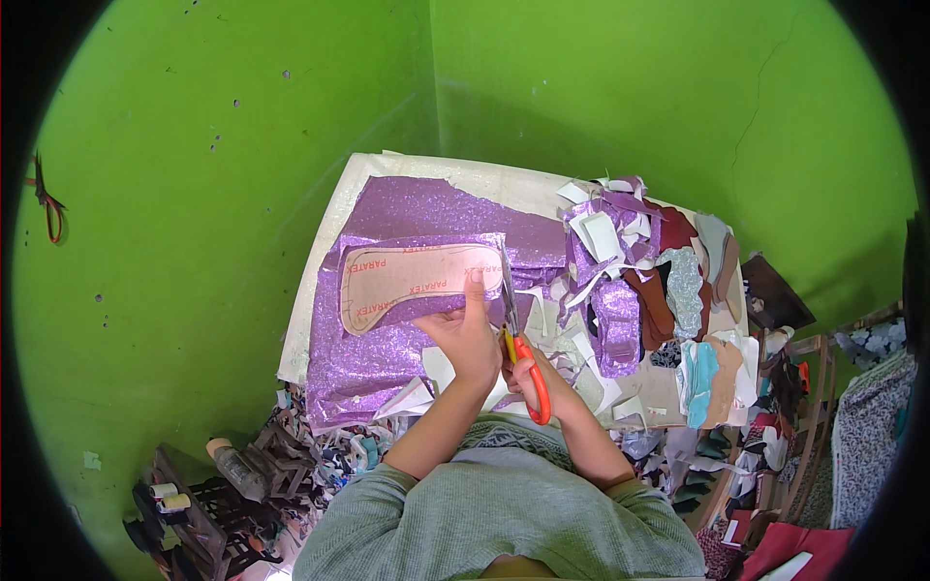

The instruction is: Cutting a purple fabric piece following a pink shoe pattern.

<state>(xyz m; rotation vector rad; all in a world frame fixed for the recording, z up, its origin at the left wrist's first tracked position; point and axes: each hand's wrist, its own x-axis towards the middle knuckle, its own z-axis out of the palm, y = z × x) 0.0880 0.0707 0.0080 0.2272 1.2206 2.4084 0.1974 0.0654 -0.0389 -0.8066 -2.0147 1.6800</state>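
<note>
My left hand (462, 337) grips a tan, curved shoe-part template (412, 271) together with the shiny purple sheet beneath it, its thumb pressed on the template's right end. A dark line runs round the template's edge, and red print covers its face. In my right hand (531, 380) is a pair of scissors (539, 382) with orange handles and a yellow spot near the pivot. Their blades point up along the right edge of the purple sheet, beside the template. Whether the blades are parted is hard to make out. Larger glittery purple material (426, 208) lies underneath on the table.
On the right of the pale table (329, 208) sit a heap of purple and white scraps (610, 232), brown cut pieces (651, 305) and turquoise pieces (699, 378). Many offcuts cover the floor. A plastic bottle (237, 467) and thread spools (174, 502) are at lower left. Green walls border the table.
</note>
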